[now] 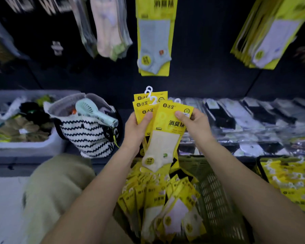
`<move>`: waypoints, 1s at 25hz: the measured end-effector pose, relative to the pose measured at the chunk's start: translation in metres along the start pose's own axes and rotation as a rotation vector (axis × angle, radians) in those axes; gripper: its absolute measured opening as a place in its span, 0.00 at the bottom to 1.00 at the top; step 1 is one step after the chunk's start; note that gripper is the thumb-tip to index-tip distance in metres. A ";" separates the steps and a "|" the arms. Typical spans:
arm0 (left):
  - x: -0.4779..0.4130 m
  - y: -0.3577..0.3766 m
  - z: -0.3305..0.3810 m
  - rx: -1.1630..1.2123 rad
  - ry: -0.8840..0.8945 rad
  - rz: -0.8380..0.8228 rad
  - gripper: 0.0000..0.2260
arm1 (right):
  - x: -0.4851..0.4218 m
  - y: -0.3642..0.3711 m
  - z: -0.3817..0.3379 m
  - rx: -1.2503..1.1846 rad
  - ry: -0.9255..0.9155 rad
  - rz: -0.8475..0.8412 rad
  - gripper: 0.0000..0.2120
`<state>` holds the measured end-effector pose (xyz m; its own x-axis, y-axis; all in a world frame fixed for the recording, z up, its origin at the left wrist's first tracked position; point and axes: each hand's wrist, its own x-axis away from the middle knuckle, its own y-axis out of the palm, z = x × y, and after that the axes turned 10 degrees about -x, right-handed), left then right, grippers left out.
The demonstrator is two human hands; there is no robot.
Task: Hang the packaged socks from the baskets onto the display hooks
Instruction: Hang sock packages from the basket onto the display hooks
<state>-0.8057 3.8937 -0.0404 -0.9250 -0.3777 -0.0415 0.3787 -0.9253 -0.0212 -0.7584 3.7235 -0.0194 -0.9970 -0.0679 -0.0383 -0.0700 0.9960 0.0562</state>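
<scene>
A: Any readable text?
B: Front pack: brand "达足" on the header, big black "消臭袜" below it.
A: The rest?
B: Fanned packs behind it: same "达足" logo on each header. Hanging pack up top: black characters, probably "消臭袜" again, too smeared to confirm. Striped bag: white "C" on the black trim. Basket packs: print is illegible.

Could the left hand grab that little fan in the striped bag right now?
Probably not yet: the left hand grips a stack of sock packs. The fan lies uncovered atop the bag, so the path looks free.
</scene>
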 end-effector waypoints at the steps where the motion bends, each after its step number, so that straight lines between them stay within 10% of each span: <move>1: -0.009 -0.003 0.011 -0.023 0.033 0.000 0.04 | -0.009 0.001 -0.015 -0.018 -0.037 -0.015 0.07; 17: -0.075 -0.021 0.143 -0.054 0.300 0.011 0.10 | -0.081 0.047 -0.187 0.123 -0.312 -0.256 0.07; 25: -0.097 -0.054 0.168 -0.009 0.332 0.118 0.11 | -0.118 0.076 -0.251 0.045 -0.404 -0.073 0.07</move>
<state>-0.7414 3.9743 0.1328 -0.8152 -0.4484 -0.3666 0.4840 -0.8750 -0.0059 -0.6551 3.7928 0.2398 -0.8952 -0.1191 -0.4294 -0.1298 0.9915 -0.0045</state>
